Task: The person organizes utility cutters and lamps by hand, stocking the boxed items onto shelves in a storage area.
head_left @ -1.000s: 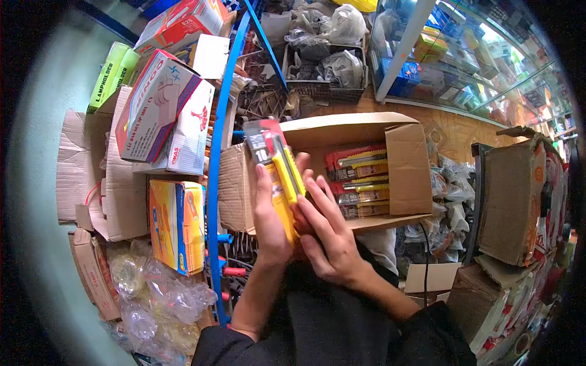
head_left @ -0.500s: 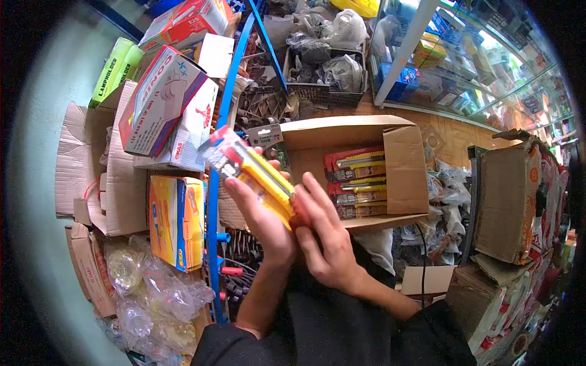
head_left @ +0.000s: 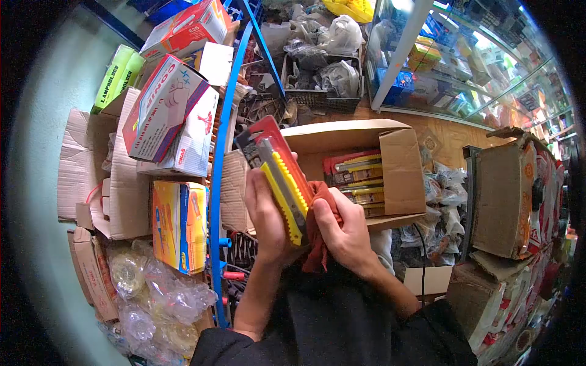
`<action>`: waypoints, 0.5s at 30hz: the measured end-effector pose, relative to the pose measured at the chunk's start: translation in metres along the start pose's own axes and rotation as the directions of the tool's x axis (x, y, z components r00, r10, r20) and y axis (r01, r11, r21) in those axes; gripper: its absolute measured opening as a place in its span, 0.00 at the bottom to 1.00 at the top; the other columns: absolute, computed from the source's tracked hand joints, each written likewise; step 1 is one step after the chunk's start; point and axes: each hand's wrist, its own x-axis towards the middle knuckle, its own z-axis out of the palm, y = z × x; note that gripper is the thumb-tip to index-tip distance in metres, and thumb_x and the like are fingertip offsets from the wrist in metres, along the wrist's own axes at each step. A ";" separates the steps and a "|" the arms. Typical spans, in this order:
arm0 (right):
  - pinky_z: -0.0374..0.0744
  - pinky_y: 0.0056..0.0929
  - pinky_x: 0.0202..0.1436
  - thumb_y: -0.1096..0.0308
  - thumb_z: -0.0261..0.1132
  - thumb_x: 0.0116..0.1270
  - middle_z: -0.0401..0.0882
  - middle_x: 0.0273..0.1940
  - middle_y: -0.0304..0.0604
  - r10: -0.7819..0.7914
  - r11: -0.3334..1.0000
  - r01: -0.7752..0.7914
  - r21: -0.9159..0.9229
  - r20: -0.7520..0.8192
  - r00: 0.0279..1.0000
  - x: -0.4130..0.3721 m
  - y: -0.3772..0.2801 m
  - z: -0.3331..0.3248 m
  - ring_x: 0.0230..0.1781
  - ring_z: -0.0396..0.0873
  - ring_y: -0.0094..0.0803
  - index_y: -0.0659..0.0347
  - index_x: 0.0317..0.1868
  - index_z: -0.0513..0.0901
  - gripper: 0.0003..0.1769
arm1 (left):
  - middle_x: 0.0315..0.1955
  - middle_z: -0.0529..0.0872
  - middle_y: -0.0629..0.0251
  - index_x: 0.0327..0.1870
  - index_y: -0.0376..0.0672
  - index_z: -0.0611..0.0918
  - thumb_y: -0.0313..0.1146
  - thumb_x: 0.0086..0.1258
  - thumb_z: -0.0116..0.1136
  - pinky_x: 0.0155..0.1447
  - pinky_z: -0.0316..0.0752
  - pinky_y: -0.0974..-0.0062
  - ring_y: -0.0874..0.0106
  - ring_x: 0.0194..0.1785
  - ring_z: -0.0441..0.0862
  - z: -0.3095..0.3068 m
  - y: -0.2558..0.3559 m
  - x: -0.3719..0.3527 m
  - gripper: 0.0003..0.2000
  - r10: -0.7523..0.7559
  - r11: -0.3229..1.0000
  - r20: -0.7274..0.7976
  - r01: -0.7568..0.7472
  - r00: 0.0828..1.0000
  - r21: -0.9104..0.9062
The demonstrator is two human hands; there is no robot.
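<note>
My left hand (head_left: pixel 264 215) holds a packaged yellow utility knife (head_left: pixel 279 174) on a red backing card, upright and tilted a little left. My right hand (head_left: pixel 345 230) grips a dark red cloth (head_left: pixel 315 235) and presses it against the package's right side. Just behind both hands sits an open cardboard box (head_left: pixel 400 161) on my lap, with several more packaged knives (head_left: pixel 357 177) stacked inside it.
A blue metal shelf upright (head_left: pixel 218 165) runs down the left. Boxes (head_left: pixel 165 107) and a yellow carton (head_left: pixel 177 224) sit left of it, with plastic bags (head_left: pixel 155 299) below. Worn cardboard boxes (head_left: pixel 506 201) stand at the right. A glass display case (head_left: pixel 464 55) is at the far right.
The knife package swung from leaning far left back to nearly upright. My right hand closed, and the red cloth now shows against the package.
</note>
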 end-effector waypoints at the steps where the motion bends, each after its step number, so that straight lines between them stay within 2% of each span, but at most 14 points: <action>1: 0.81 0.37 0.34 0.56 0.63 0.79 0.85 0.30 0.51 -0.015 1.000 0.015 -0.013 -0.022 1.000 -0.002 0.001 -0.001 0.27 0.86 0.44 0.63 0.50 0.81 0.16 | 0.54 0.85 0.59 0.66 0.40 0.75 0.45 0.88 0.40 0.59 0.81 0.67 0.69 0.51 0.85 -0.004 -0.002 0.002 0.20 -0.051 0.996 0.012 0.050 0.999 0.078; 2: 0.80 0.38 0.32 0.55 0.64 0.78 0.85 0.30 0.51 -0.042 0.994 0.037 -0.107 -0.048 0.998 -0.002 -0.005 -0.004 0.26 0.86 0.43 0.63 0.51 0.81 0.18 | 0.54 0.85 0.59 0.67 0.41 0.75 0.40 0.88 0.42 0.56 0.82 0.69 0.70 0.48 0.85 -0.012 -0.010 0.006 0.17 -0.079 0.997 0.011 0.079 0.997 -0.011; 5: 0.80 0.38 0.31 0.54 0.65 0.77 0.84 0.29 0.50 -0.285 0.879 0.275 -0.389 0.033 0.958 -0.006 -0.001 -0.014 0.25 0.85 0.43 0.63 0.54 0.80 0.19 | 0.58 0.83 0.63 0.75 0.49 0.67 0.35 0.87 0.44 0.63 0.80 0.66 0.71 0.54 0.85 -0.026 0.008 0.004 0.19 -0.335 0.906 0.120 0.354 0.935 -0.232; 6: 0.80 0.37 0.33 0.55 0.65 0.77 0.84 0.29 0.51 -0.279 0.898 0.287 -0.332 0.073 0.958 -0.007 -0.001 -0.017 0.26 0.86 0.42 0.62 0.56 0.79 0.20 | 0.63 0.80 0.62 0.78 0.54 0.64 0.32 0.85 0.47 0.66 0.77 0.64 0.70 0.55 0.85 -0.024 0.008 0.005 0.23 -0.281 0.914 0.106 0.300 0.954 -0.273; 8: 0.82 0.37 0.35 0.55 0.64 0.77 0.85 0.31 0.51 -0.175 0.978 0.192 -0.085 0.176 0.969 -0.007 -0.006 -0.022 0.28 0.87 0.42 0.62 0.55 0.79 0.19 | 0.51 0.81 0.62 0.76 0.50 0.65 0.36 0.85 0.47 0.48 0.79 0.69 0.71 0.43 0.82 -0.016 0.001 0.005 0.21 -0.185 0.936 -0.003 0.175 0.983 -0.306; 10: 0.83 0.37 0.38 0.57 0.65 0.77 0.87 0.35 0.52 -0.102 0.982 0.053 0.179 0.279 0.955 -0.009 -0.013 -0.022 0.32 0.88 0.44 0.63 0.54 0.78 0.17 | 0.40 0.76 0.64 0.71 0.44 0.67 0.44 0.84 0.52 0.31 0.73 0.74 0.75 0.31 0.74 -0.014 0.003 0.001 0.22 -0.101 0.831 0.171 0.178 0.980 -0.527; 13: 0.84 0.36 0.39 0.59 0.67 0.76 0.88 0.37 0.51 -0.072 0.988 0.063 0.143 0.063 0.995 -0.015 -0.005 -0.007 0.32 0.88 0.45 0.65 0.54 0.76 0.18 | 0.40 0.74 0.63 0.67 0.51 0.70 0.58 0.85 0.42 0.27 0.74 0.79 0.75 0.30 0.72 -0.015 0.001 0.012 0.23 -0.220 0.761 0.240 0.320 0.946 -0.564; 14: 0.86 0.38 0.39 0.60 0.70 0.73 0.85 0.43 0.51 -0.097 0.993 0.093 0.070 0.054 0.994 -0.015 0.002 -0.003 0.33 0.87 0.46 0.62 0.54 0.75 0.20 | 0.40 0.75 0.63 0.65 0.49 0.71 0.58 0.85 0.41 0.28 0.74 0.79 0.75 0.30 0.72 -0.012 -0.001 0.012 0.24 -0.225 0.780 0.222 0.312 0.949 -0.542; 15: 0.86 0.39 0.38 0.59 0.71 0.72 0.83 0.45 0.50 -0.227 0.973 0.228 -0.036 0.035 0.973 -0.013 0.002 -0.001 0.34 0.87 0.46 0.61 0.54 0.75 0.20 | 0.39 0.75 0.63 0.63 0.47 0.71 0.59 0.85 0.40 0.28 0.74 0.78 0.75 0.31 0.72 -0.008 -0.003 0.012 0.25 -0.232 0.800 0.204 0.306 0.951 -0.516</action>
